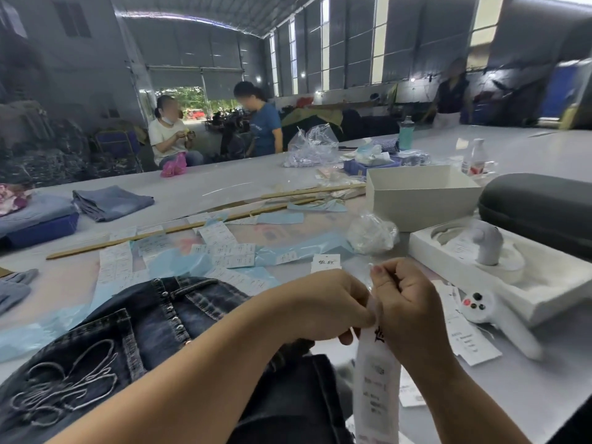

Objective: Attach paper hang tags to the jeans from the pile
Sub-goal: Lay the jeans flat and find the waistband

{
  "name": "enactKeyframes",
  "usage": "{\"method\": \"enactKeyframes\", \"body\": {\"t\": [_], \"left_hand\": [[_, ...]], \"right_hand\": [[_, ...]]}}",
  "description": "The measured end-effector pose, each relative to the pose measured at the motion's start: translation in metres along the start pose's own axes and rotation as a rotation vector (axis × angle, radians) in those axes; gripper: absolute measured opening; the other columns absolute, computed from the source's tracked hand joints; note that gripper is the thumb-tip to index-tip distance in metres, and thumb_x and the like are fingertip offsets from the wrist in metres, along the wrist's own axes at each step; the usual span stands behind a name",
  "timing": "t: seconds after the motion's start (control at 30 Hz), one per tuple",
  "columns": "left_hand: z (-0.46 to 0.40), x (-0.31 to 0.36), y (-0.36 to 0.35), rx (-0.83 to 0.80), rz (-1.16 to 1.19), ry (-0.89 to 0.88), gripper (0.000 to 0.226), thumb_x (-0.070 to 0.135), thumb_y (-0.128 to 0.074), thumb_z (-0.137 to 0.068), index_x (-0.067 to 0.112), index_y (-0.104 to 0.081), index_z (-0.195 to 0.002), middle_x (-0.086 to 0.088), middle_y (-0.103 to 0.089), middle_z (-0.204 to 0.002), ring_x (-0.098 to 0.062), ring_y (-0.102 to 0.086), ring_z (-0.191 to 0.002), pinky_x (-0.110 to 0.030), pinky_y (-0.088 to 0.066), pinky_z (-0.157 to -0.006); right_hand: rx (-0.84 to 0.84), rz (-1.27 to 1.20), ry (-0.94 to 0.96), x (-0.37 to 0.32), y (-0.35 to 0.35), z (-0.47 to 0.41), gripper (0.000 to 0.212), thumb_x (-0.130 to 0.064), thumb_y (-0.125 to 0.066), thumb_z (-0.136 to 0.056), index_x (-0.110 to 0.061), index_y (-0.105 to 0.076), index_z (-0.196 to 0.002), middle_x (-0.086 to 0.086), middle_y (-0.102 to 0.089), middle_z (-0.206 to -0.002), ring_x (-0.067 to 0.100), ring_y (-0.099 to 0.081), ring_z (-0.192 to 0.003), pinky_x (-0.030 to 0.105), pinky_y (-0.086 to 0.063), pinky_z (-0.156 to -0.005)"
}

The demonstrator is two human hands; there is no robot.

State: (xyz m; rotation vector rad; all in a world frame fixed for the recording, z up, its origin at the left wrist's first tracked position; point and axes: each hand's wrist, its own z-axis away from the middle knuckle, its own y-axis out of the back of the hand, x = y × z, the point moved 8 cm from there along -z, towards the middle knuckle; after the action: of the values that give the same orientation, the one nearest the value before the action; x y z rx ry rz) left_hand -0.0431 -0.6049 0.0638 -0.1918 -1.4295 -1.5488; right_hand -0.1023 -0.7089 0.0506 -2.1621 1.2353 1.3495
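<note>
Both hands meet at top of hang tag [376, 379]: L hand [323, 302] pinches it, R hand [407, 302] curled round it. Tag's long axis vertical, hanging below hands, just right of dark jeans [134, 331] on desk [528, 389]. L hand nearer jeans; prob. threading next.

A small white paper card [325, 263] lying on the grey table bears two handwritten black characters, too small to read with certainty. The long white paper hang tag [375, 386] pinched between the hands carries a large black character at its top and blurred printed lines below. The scattered white label sheets [221, 238] show illegible print.
</note>
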Motion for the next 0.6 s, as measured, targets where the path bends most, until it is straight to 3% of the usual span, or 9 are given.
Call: {"method": "enactKeyframes", "body": {"t": [0.13, 0.3, 0.37, 0.5, 0.6], "left_hand": [[-0.029, -0.01, 0.008, 0.074, -0.144, 0.127, 0.018, 0.013, -0.054, -0.09, 0.012, -0.07, -0.082, 0.0, -0.074, -0.078, -0.006, -0.059, -0.057, -0.019, -0.046, -0.054], [-0.079, -0.027, 0.012, 0.051, -0.085, 0.28, 0.015, 0.007, -0.057, -0.091, 0.0, -0.069, -0.095, -0.012, -0.076, -0.094, -0.016, -0.064, -0.06, -0.022, -0.047, -0.052], [-0.099, -0.035, 0.0, 0.028, -0.047, 0.304, 0.014, 0.008, -0.056, -0.093, 0.001, -0.067, -0.088, -0.014, -0.076, -0.094, -0.014, -0.063, -0.055, -0.023, -0.049, -0.054], [-0.127, -0.063, -0.041, -0.084, -0.073, 0.398, 0.024, 0.011, -0.047, -0.1, 0.004, -0.055, -0.079, -0.009, -0.073, -0.079, -0.011, -0.06, -0.048, -0.023, -0.048, -0.054], [-0.145, -0.055, -0.042, -0.102, -0.037, 0.363, 0.015, 0.018, -0.051, -0.1, 0.008, -0.053, -0.088, -0.002, -0.066, -0.073, -0.011, -0.059, -0.048, -0.019, -0.045, -0.048]], "right_hand": [[0.009, 0.041, -0.109, 0.039, 0.003, -0.031, 0.029, -0.02, -0.055, -0.098, -0.021, -0.057, -0.069, -0.007, -0.055, -0.051, 0.002, -0.046, -0.045, 0.023, -0.039, -0.049], [-0.044, 0.107, -0.199, 0.08, 0.015, -0.078, 0.029, -0.02, -0.054, -0.099, -0.014, -0.057, -0.07, -0.008, -0.054, -0.046, 0.003, -0.044, -0.04, 0.027, -0.037, -0.052], [-0.05, 0.137, -0.187, 0.085, 0.018, -0.092, 0.028, -0.02, -0.055, -0.098, -0.014, -0.058, -0.071, -0.004, -0.057, -0.051, 0.01, -0.048, -0.045, 0.029, -0.041, -0.054], [-0.007, 0.232, -0.096, 0.084, 0.024, -0.112, 0.026, -0.02, -0.056, -0.097, -0.017, -0.057, -0.071, -0.004, -0.059, -0.057, 0.001, -0.052, -0.05, 0.012, -0.037, -0.047], [-0.024, 0.232, -0.113, 0.091, 0.018, -0.12, 0.026, -0.018, -0.056, -0.097, -0.015, -0.056, -0.071, -0.004, -0.058, -0.056, 0.002, -0.051, -0.046, 0.014, -0.036, -0.045]]}}
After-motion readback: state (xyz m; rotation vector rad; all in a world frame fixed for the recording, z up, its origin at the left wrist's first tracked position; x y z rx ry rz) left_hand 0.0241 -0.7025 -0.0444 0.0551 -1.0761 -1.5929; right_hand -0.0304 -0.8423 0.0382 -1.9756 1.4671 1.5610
